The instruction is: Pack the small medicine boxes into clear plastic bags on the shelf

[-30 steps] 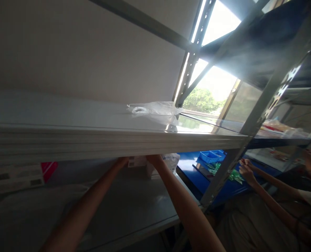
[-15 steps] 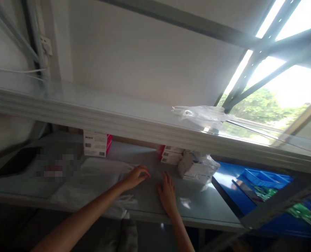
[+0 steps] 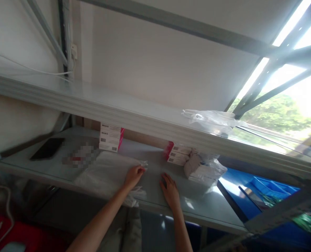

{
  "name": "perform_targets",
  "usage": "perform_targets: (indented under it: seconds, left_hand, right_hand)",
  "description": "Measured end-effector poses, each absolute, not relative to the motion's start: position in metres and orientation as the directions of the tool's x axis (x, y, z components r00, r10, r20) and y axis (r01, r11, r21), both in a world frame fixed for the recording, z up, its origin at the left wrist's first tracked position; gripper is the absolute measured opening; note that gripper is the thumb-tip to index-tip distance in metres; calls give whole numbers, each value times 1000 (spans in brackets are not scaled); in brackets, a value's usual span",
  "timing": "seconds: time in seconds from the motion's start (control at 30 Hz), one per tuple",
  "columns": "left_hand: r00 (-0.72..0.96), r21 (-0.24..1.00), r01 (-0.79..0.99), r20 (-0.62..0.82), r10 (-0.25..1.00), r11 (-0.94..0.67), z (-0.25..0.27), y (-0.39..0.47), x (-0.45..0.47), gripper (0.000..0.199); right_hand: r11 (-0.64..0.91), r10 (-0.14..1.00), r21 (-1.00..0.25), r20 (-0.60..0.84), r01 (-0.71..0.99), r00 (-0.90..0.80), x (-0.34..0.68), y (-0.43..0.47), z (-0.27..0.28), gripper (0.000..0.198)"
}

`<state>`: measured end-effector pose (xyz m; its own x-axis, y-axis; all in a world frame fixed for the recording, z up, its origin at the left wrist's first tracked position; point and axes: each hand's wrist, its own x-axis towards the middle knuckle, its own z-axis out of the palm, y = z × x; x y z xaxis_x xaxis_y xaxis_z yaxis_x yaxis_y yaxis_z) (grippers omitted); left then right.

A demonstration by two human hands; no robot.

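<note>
A clear plastic bag (image 3: 105,171) lies flat on the lower grey shelf (image 3: 155,199). My left hand (image 3: 134,177) is at its right end, thumb and fingers pinched on the bag's edge. My right hand (image 3: 171,191) rests on the bare shelf to the right, fingers stretched out, holding nothing. Behind the bag stands a stack of white and pink boxes (image 3: 110,137). Further right are more white and pink boxes (image 3: 178,155), next to a clear bag with pale items inside (image 3: 206,169).
A dark phone-like slab (image 3: 47,148) lies at the left of the shelf. Overhead runs an upper shelf edge (image 3: 134,122) with a crumpled plastic bag (image 3: 210,119) on it. Blue trays (image 3: 273,187) with green items stand at the right, behind a slanted metal post (image 3: 281,206).
The view has shifted, so the scene sits further right. My left hand has closed on the bag's edge from a looser pose above the shelf. My right hand stays on the shelf.
</note>
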<state>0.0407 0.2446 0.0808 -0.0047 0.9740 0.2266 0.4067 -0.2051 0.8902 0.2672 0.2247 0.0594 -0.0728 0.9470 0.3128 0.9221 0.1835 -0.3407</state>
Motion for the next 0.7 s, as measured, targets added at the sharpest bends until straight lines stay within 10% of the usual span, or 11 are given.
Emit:
perform_targets:
  seconds: [0.4,0.7]
  left_hand:
    - [-318,804,420,564,762,-420,92,233,30,28]
    - [-234,338,931,258,938,139,138,200,-31,33]
  right_hand:
    - [186,937,-331,343,925,-65,268,227,62,41]
    - [144,943,-344,332,928,-24,265,227,65,40]
